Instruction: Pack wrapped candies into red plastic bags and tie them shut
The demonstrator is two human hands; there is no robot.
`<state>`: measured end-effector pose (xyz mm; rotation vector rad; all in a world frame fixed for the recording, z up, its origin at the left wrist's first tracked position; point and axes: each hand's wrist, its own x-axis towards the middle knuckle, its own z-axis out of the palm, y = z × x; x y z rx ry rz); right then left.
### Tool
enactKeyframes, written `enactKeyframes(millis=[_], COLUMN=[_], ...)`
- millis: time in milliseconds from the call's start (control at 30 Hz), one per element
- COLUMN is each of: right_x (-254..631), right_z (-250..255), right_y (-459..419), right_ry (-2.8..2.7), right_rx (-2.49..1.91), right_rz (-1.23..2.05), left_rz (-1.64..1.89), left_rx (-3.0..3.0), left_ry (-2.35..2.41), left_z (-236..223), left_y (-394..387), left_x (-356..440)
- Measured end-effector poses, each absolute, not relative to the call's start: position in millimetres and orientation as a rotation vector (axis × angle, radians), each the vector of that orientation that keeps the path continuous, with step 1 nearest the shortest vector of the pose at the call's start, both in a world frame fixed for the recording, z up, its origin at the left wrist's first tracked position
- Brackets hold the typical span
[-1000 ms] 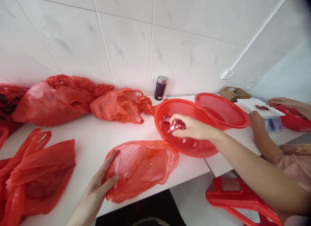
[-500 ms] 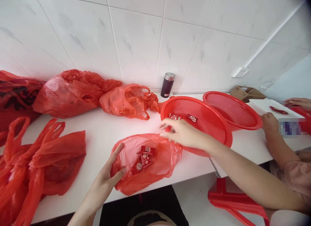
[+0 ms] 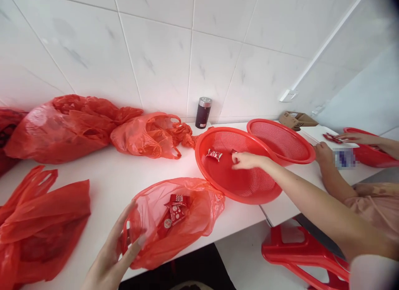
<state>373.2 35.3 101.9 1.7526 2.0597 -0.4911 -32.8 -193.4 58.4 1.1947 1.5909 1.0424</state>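
Note:
My left hand (image 3: 116,244) grips the near left rim of an opened red plastic bag (image 3: 199,211), thumb on one side and fingers on the other. Several small red wrapped packets (image 3: 177,214) lie inside that bag. My right hand (image 3: 249,160) reaches into a red mesh basket (image 3: 227,186), its fingers pinched at a small red wrapped packet (image 3: 234,151), mostly hidden by the fingertips. Left of those fingers, another red-and-white packet (image 3: 214,155) rests in the basket.
A second red basket (image 3: 282,142) overlaps the first on its right. Filled red bags (image 3: 68,128) line the tiled wall, near a dark flask (image 3: 203,113). A knotted red bag (image 3: 46,227) lies at left. At right, a co-worker's hand (image 3: 357,138) touches packets. A red stool (image 3: 299,252) stands below.
My right hand has moved from above the bag's far rim into the basket, down to a packet. My left hand stays on the bag. The view has shifted right.

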Motion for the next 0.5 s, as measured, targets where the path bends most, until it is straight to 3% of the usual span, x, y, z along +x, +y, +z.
enactKeyframes(millis=[233, 500], right_x=[365, 328], right_z=[85, 88], right_y=[83, 84], right_ry=[1.958, 2.218], right_rx=[1.94, 1.944], right_rz=[-0.402, -0.393], left_rz=[1.203, 1.288], left_rx=[1.04, 1.024], left_ry=[1.606, 1.673], left_z=[63, 65], left_y=[-206, -206], left_x=[-32, -36])
